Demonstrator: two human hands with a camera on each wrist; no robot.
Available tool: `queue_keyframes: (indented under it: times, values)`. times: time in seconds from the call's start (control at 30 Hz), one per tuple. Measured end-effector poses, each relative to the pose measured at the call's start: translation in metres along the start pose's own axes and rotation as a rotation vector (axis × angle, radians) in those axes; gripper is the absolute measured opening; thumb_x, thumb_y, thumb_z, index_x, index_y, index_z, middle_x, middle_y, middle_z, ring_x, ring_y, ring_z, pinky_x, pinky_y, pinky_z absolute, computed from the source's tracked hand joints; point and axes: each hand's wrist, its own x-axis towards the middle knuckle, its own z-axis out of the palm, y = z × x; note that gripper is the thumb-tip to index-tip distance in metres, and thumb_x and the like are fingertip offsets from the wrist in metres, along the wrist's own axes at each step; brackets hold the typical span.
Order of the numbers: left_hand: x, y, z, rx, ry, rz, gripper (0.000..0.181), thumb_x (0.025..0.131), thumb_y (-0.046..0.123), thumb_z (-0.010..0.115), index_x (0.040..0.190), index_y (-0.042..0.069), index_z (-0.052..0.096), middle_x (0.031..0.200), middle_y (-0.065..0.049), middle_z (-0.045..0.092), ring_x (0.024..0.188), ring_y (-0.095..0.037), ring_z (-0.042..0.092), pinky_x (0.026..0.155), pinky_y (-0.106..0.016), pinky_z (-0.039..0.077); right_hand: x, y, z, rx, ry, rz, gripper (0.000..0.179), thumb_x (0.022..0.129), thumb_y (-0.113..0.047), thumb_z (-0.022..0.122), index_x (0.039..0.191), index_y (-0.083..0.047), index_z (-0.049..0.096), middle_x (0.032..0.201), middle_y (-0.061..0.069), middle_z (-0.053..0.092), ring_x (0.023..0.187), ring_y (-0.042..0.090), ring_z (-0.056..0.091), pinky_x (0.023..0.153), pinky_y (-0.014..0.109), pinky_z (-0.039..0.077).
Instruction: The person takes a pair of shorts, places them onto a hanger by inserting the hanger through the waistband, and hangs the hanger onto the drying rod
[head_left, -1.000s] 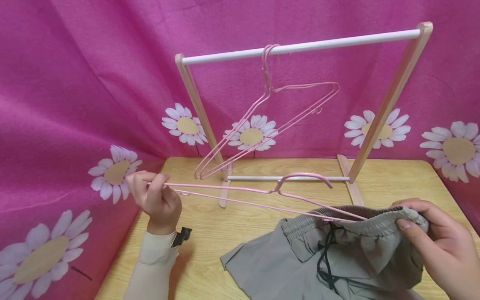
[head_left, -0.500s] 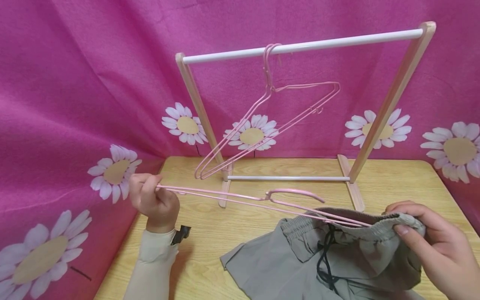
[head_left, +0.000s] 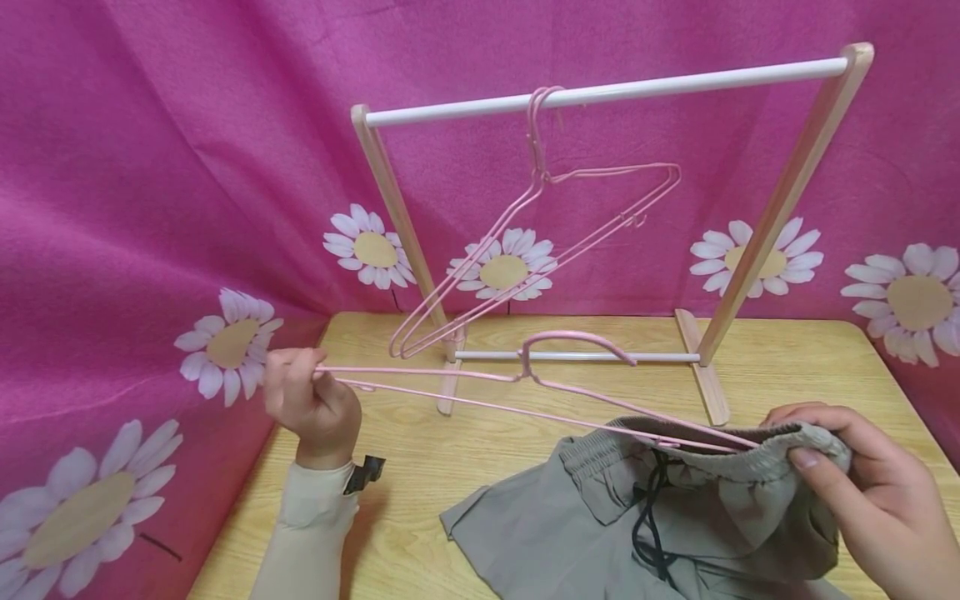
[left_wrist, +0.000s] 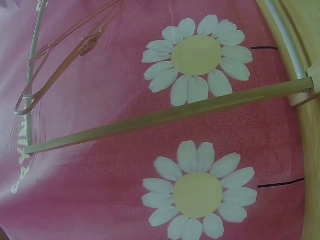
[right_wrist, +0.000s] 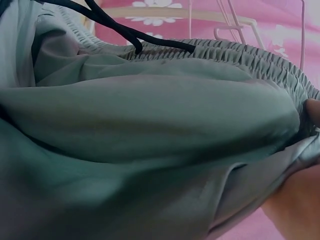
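Observation:
My left hand [head_left: 311, 408] pinches one end of a pink wire hanger [head_left: 442, 374] in the head view. The hanger's other end reaches into the open waistband of grey-green shorts [head_left: 600, 517], where its tip is hidden. Its hook stands up and points right. With thumb and fingers, my right hand [head_left: 870, 483] grips the right side of that elastic waistband. A black drawstring [head_left: 651, 517] dangles at the front. The right wrist view is filled by the shorts [right_wrist: 150, 120], with a fingertip at the waistband's right edge. The left hand is out of its own wrist view.
A rack with wooden posts [head_left: 780, 217] and a white top rail [head_left: 675, 86] stands at the back of the wooden table [head_left: 405, 467]. Pink hangers [head_left: 495, 225] hang from the rail. Behind is a pink daisy-print cloth [head_left: 225, 125], which also runs along the left.
The held hanger has slid slightly right, deeper into the waistband, and its hook dipped, then tipped up again. My left hand shifted a little right; my right hand moved slightly left.

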Motion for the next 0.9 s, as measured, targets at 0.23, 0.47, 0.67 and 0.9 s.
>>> queue_keyframes:
  times: [0.23,0.47,0.67,0.9]
  values:
    - [-0.009,-0.004,-0.005,-0.016,-0.046,-0.025,0.06,0.11,0.05,0.06,0.08,-0.002,0.064,0.062,-0.019,0.044,0.055,-0.034,0.037,0.055,-0.042,0.029,0.0,-0.003,0.003,-0.042,0.05,0.016,0.033,0.099,0.026,0.05,0.129,0.016,0.059,0.125,0.008,0.071,0.11,0.011,0.067,0.092,0.01,0.055]
    - [-0.015,-0.004,-0.007,-0.037,-0.08,-0.034,0.06,0.11,0.048,0.06,0.08,-0.004,0.065,0.062,-0.02,0.045,0.055,-0.035,0.037,0.056,-0.044,0.029,-0.001,-0.003,0.005,0.044,0.058,-0.003,0.034,0.097,0.029,0.05,0.128,0.02,0.059,0.125,0.009,0.073,0.111,0.013,0.068,0.092,0.012,0.057]
    - [-0.018,-0.003,-0.006,-0.032,-0.099,-0.023,0.06,0.111,0.047,0.059,0.08,-0.004,0.066,0.063,-0.019,0.047,0.055,-0.034,0.038,0.055,-0.043,0.029,-0.002,-0.005,0.007,-0.091,0.069,0.025,0.034,0.097,0.027,0.055,0.128,0.016,0.061,0.125,0.006,0.073,0.11,0.01,0.068,0.09,0.01,0.056]
    - [-0.02,0.001,-0.007,-0.03,-0.108,-0.038,0.059,0.111,0.047,0.059,0.081,-0.004,0.066,0.064,-0.019,0.049,0.056,-0.034,0.038,0.055,-0.041,0.03,-0.003,-0.007,0.008,-0.183,0.079,0.04,0.035,0.097,0.026,0.057,0.129,0.013,0.063,0.124,0.005,0.072,0.107,0.009,0.067,0.089,0.009,0.055]
